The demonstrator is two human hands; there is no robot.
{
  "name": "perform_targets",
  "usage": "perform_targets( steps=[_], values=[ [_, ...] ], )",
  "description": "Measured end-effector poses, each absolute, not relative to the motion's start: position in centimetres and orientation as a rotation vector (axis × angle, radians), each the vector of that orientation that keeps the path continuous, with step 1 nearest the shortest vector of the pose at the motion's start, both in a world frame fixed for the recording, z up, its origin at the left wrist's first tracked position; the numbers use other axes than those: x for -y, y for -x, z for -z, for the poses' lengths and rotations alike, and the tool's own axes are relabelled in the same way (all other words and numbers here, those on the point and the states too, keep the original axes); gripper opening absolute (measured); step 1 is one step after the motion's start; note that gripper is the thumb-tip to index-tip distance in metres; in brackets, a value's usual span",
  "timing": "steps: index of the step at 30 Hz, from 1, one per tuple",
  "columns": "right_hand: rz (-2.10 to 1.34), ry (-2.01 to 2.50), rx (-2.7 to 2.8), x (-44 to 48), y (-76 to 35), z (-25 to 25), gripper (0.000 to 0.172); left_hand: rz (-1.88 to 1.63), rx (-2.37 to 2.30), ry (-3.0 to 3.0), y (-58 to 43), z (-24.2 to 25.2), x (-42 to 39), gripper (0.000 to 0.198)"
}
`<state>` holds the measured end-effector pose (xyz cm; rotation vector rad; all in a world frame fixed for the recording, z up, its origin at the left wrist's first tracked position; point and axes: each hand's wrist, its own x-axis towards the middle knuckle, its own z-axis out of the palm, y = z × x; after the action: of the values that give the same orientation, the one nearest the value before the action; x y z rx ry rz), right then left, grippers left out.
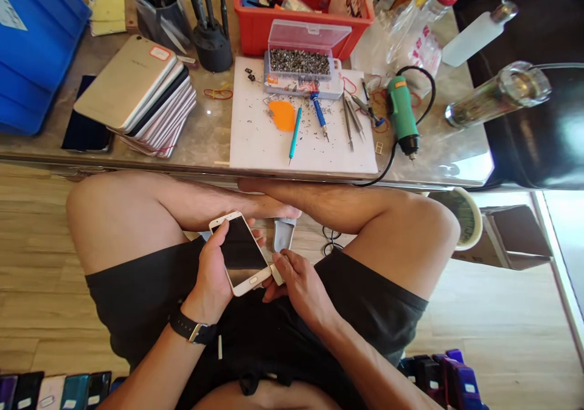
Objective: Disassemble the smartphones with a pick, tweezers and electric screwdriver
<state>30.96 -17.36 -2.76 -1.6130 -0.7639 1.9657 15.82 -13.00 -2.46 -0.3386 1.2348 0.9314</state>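
Observation:
A white smartphone (239, 252) with a dark screen lies face up over my lap. My left hand (210, 275) is closed round its left edge, thumb on the upper rim. My right hand (298, 279) is pinched at the phone's lower right corner, gripping a small white piece (276, 272) there; I cannot make out what it is. A black watch (191, 329) sits on my left wrist. My legs are crossed beneath the low table.
The low table (210, 136) carries a stack of phones (141, 97), a white work mat (301, 136) with screwdrivers, tweezers and an orange pick, a clear screw box (301, 57), a red bin (296, 8), a blue bin (36, 45) and a green heat tool (402, 113). Phone cases line the floor nearby.

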Motion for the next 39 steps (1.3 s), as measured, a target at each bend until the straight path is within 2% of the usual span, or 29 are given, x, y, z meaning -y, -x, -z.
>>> perform_targets(
  steps=[4,11,21,23,26,35,39],
  values=[
    [-2.005,1.580,0.674,17.2,-31.0,2.5,0.034,-0.938,-1.261,0.299,-15.8,2.6,12.8,0.036],
    [-1.856,1.526,0.564,17.8,-29.7,2.2,0.042,-1.017,-1.274,0.290,-15.7,3.2,12.3,0.042],
    [-1.528,1.760,0.702,17.4,-28.3,2.7,0.034,-1.362,-1.341,0.196,-18.0,2.7,11.9,0.031],
    [-1.509,1.788,0.724,16.9,-28.1,2.4,0.032,-1.499,-1.344,0.044,-18.5,2.3,11.8,0.028],
    [-1.513,1.814,0.756,16.4,-27.9,2.1,0.034,-1.647,-1.323,-0.252,-19.1,1.7,11.8,0.034],
    [-1.593,1.717,0.681,17.0,-27.1,2.9,0.035,-1.694,-1.355,-0.443,-20.0,1.2,12.1,0.040],
    [-1.494,1.862,1.078,15.3,-29.1,2.8,0.034,-1.664,-1.242,-0.426,-19.1,0.6,12.6,0.034]
  ],
)
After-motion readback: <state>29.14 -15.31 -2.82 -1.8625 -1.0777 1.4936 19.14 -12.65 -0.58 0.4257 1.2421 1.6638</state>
